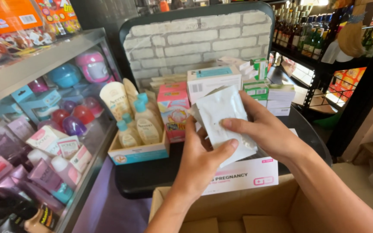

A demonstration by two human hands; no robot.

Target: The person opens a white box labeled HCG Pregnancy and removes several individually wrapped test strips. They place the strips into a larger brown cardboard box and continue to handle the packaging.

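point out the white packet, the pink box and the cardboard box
white packet point(221, 113), head view, on its flat upper face above the hands
pink box point(173, 110), head view, on its front face
cardboard box point(255, 200), head view, on its back inner wall

White foil sachet point(223, 116) held centre; white-pink flat box point(242, 177) beneath; pink carton point(173, 110) left; orange packs point(9, 15) top-left.

A white foil sachet point(223, 118) covers part of the flat white box point(242, 174) beneath it, while the left hand point(199, 162) hides the sachet's near-left corner. The cardboard carton point(225, 211) (near right) runs off the bottom edge. Bottles point(301, 32) far right are too small to tell apart.
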